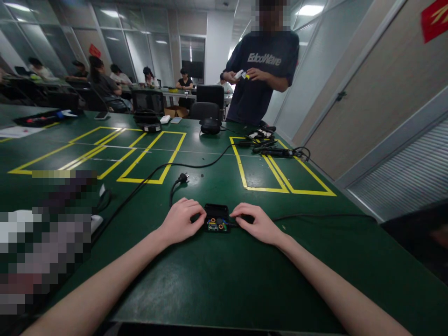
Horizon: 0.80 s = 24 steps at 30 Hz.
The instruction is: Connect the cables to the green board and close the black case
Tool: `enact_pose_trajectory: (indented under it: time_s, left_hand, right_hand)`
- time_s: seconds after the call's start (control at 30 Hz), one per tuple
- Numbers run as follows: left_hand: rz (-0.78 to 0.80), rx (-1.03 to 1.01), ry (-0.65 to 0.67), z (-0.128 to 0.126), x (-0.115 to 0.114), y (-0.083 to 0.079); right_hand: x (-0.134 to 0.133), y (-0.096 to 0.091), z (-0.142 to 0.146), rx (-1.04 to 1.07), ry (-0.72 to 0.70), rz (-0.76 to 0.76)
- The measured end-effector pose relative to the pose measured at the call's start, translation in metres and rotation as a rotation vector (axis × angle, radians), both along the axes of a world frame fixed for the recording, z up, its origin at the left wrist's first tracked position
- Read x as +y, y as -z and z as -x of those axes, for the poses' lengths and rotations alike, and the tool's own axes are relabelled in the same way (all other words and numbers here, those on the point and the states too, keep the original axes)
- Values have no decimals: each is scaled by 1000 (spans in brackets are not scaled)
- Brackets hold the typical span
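An opened black power adapter point(217, 225) lies on the green table in front of me. Its circuit board is exposed in the lower casing half, with copper coils and small components showing. The other casing half point(216, 210) is just behind the board. My left hand point(182, 221) pinches at the adapter's left end, thumb and fingers closed around the edge. At its right end, my right hand point(257, 223) has thumb and fingertips pinched together by the black cord point(308, 215), which passes beneath the hand and runs right. The exact grip there is partly hidden.
A two-pin plug point(182, 178) and its cable lie beyond my left hand. Yellow tape outlines point(152, 181) mark the table. Black adapters and cords point(276, 151) are piled at the back right. A person point(262, 74) stands across the table holding a white object; others sit farther back.
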<state>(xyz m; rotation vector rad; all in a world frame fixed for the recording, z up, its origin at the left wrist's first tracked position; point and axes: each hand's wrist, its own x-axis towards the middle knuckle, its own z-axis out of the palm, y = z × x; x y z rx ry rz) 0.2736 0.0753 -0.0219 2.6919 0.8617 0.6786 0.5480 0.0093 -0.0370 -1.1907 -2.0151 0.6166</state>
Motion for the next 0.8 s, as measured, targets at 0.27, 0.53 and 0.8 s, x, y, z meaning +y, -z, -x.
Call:
enact_pose_trajectory:
  time_s: [0.27, 0.53, 0.8]
  left_hand:
    - [182, -26, -192, -5, 3, 8]
    - [445, -302, -185, -7, 0, 11]
    - [401, -333, -165, -6, -3, 5]
  right_hand:
    - [8, 12, 9, -207, 263, 8]
    - [7, 16, 17, 257, 228, 199]
    - [6, 16, 19, 420, 205, 284]
